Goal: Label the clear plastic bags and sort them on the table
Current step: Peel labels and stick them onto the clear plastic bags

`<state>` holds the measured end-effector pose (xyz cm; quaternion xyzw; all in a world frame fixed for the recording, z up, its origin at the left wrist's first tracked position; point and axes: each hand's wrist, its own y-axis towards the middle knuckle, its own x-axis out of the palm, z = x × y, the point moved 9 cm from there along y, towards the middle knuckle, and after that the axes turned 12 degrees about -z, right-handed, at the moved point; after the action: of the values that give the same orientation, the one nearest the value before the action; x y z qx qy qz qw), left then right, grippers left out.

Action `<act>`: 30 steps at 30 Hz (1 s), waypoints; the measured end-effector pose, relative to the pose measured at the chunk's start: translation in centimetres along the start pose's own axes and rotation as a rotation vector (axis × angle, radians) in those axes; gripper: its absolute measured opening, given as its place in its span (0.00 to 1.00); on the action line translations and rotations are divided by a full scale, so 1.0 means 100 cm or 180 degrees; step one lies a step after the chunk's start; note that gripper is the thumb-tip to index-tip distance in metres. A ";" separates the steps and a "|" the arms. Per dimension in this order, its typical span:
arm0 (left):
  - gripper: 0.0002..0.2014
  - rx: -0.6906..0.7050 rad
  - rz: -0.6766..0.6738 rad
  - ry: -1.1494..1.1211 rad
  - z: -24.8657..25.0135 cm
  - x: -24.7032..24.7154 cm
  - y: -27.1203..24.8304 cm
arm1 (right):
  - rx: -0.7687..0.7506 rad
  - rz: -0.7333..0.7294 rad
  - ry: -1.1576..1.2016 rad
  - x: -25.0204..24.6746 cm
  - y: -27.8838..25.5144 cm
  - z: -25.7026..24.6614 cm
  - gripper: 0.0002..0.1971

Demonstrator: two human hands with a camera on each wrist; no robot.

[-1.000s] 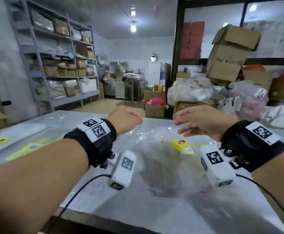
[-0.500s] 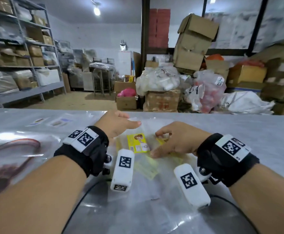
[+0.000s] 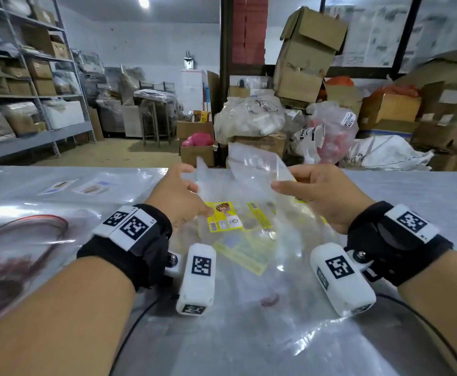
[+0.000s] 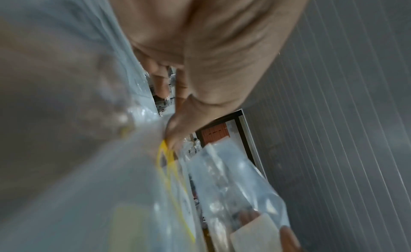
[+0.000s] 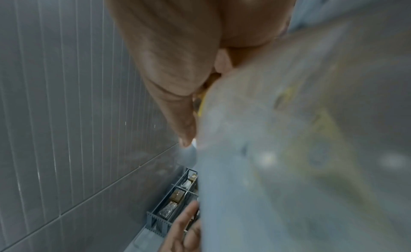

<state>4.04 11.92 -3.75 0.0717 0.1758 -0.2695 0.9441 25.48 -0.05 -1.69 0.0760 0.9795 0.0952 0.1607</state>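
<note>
A heap of clear plastic bags (image 3: pixel 249 248) lies on the grey table (image 3: pixel 412 191), some with yellow labels (image 3: pixel 223 217). My right hand (image 3: pixel 287 183) pinches one clear bag (image 3: pixel 251 172) between thumb and fingers and holds it raised above the heap. In the right wrist view that bag (image 5: pixel 266 150) hangs blurred beside my thumb (image 5: pixel 177 118). My left hand (image 3: pixel 199 189) hovers at the raised bag's left edge with its fingers loosely curled. Its thumb (image 4: pixel 175 132) touches the yellow-labelled bag below, and a gap shows between thumb and fingers.
Two labelled bags (image 3: pixel 94 187) lie flat at the table's far left. A bag holding a red cord (image 3: pixel 32 240) sits at the near left. Past the far edge stand cardboard boxes (image 3: pixel 303 55) and full sacks (image 3: pixel 249 118). Metal shelving (image 3: pixel 32 104) lines the left wall.
Half a second ago both hands lay low on the heap. My right hand has since risen with one clear bag, and my left hand has lifted slightly beside it.
</note>
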 end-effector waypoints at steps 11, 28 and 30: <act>0.07 0.0037 -0.0472 -0.2188 0.008 0.026 -0.001 | -0.0241 0.0185 0.0303 0.001 -0.001 -0.007 0.37; 0.13 -0.0350 0.0034 -0.2261 -0.011 0.010 0.005 | 0.0423 -0.0101 -0.0682 0.014 -0.006 0.005 0.31; 0.13 -0.0373 0.0374 -0.2453 -0.019 -0.004 0.004 | 0.0732 -0.0392 -0.0982 0.022 -0.010 0.012 0.41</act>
<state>3.35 12.85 -5.34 -0.0788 -0.1807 -0.2118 0.9572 23.65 -0.39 -3.66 0.0475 0.9504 -0.0400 0.3046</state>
